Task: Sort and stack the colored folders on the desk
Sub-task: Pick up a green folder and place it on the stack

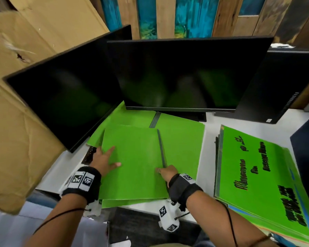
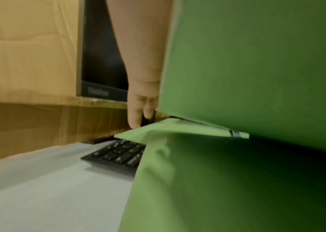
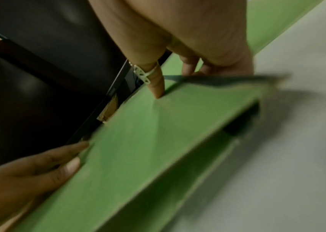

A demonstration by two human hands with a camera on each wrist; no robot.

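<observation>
A plain green folder [image 1: 132,163] with a dark spine lies on top of other green folders [image 1: 182,139] spread over the middle of the desk. My left hand [image 1: 108,157] grips its left edge, thumb on the cover and fingers [image 2: 140,109] down along the edge. At the spine on the folder's right side, my right hand [image 1: 163,171] holds it: the ringed finger [image 3: 158,87] presses on the cover and the other fingers curl behind the edge. In the right wrist view the green folder [image 3: 148,149] looks raised slightly off the desk. A stack of green folders with black writing [image 1: 257,175] sits at the right.
Two dark monitors [image 1: 182,73] stand close behind the folders, and a black computer case [image 1: 284,86] at the back right. A black keyboard [image 2: 118,153] pokes out from under the folders at the left. Big cardboard sheets [image 1: 25,104] lean along the left. The white desk [image 1: 209,157] shows between the piles.
</observation>
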